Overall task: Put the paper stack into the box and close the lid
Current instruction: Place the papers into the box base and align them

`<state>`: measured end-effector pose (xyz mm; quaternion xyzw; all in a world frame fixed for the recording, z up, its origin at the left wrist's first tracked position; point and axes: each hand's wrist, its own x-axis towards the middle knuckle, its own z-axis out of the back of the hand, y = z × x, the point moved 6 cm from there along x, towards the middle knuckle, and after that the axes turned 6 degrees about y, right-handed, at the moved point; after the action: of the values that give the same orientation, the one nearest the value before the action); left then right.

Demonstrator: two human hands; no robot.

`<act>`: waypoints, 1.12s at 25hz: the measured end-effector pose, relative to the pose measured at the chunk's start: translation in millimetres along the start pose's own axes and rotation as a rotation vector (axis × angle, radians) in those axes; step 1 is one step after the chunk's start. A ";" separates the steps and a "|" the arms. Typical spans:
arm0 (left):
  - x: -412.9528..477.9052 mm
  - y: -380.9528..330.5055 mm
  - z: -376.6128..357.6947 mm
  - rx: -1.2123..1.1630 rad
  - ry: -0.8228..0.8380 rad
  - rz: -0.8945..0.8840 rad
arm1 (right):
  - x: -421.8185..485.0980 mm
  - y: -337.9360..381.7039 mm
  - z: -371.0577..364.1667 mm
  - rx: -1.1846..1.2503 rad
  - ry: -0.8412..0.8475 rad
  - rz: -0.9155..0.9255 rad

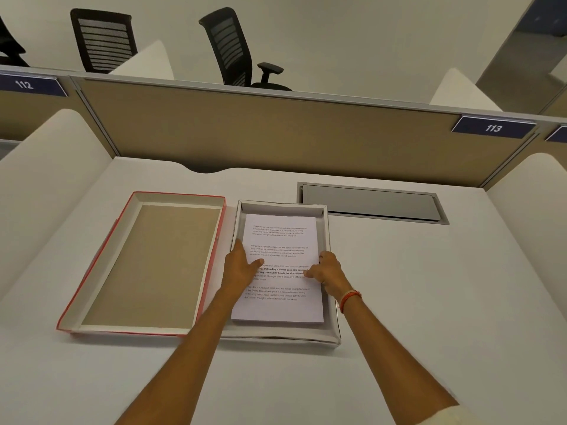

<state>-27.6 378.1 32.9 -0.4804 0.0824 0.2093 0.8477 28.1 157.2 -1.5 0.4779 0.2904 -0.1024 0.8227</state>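
Observation:
A white paper stack (280, 237) with printed text lies inside the shallow white box (334, 329) in the middle of the desk. My left hand (241, 266) holds the stack's left edge, thumb on top of the sheets. My right hand (328, 271) grips the stack's right edge against the box wall, thumb on the paper. The lid (144, 265), red-edged with a brown inner face, lies upside down on the desk just left of the box, touching it.
A grey cable hatch (372, 202) is set into the desk behind and right of the box. A tan partition (276, 133) stands at the desk's back, with white side dividers left and right. Black office chairs (233, 47) stand beyond it.

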 end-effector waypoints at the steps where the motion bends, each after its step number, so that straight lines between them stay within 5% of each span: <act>1: -2.2 -7.6 2.9 0.022 -0.022 -0.046 | -1.3 3.9 2.2 -0.041 0.001 0.004; 5: -26.9 -33.0 9.3 -0.158 -0.015 -0.055 | 7.2 35.1 20.0 -0.112 -0.010 0.106; 9: -70.8 -19.6 -28.2 -1.035 0.358 0.451 | 22.7 83.2 30.2 -0.216 -0.011 0.271; 12: -97.7 -1.0 -51.5 -1.328 0.419 0.689 | 41.5 107.1 22.7 -0.359 0.040 0.360; 23: -106.2 10.4 -66.3 -1.430 0.413 0.744 | 97.7 131.4 -17.1 -0.840 0.221 0.431; 28: -98.0 20.2 -70.5 -1.366 0.388 0.781 | 116.4 129.4 -26.5 -0.830 0.253 0.409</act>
<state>-120.2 300.3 13.6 -0.8563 0.2438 0.4074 0.2033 170.1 259.9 15.6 0.1651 0.3046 0.2451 0.9055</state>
